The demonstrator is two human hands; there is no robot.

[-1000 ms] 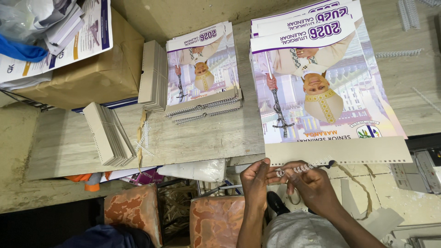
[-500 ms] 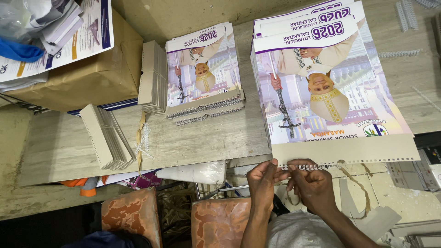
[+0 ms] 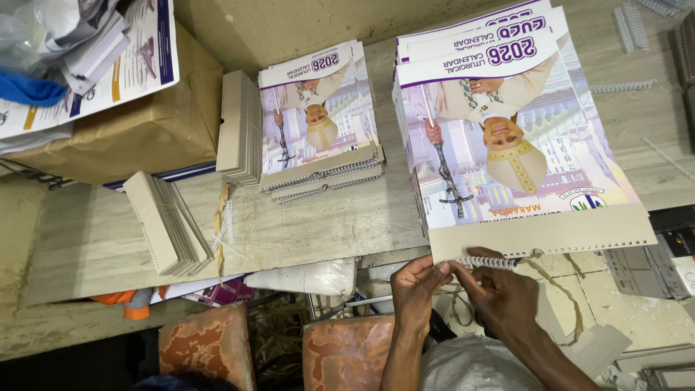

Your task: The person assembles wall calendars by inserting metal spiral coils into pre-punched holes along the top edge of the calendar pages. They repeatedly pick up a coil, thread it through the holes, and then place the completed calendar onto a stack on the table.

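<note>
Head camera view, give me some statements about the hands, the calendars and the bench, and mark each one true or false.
1. Both hands, left hand and right hand, are at the white spiral coil on the near edge of the big calendar. True.
2. The coil runs the full width of the calendar's punched edge. False: it covers only a short stretch near the left end.
3. A smaller stack of bound calendars lies left of the big one. True.
4. The brown paper-wrapped parcel sits at the right of the bench. False: it is at the far left.
</note>
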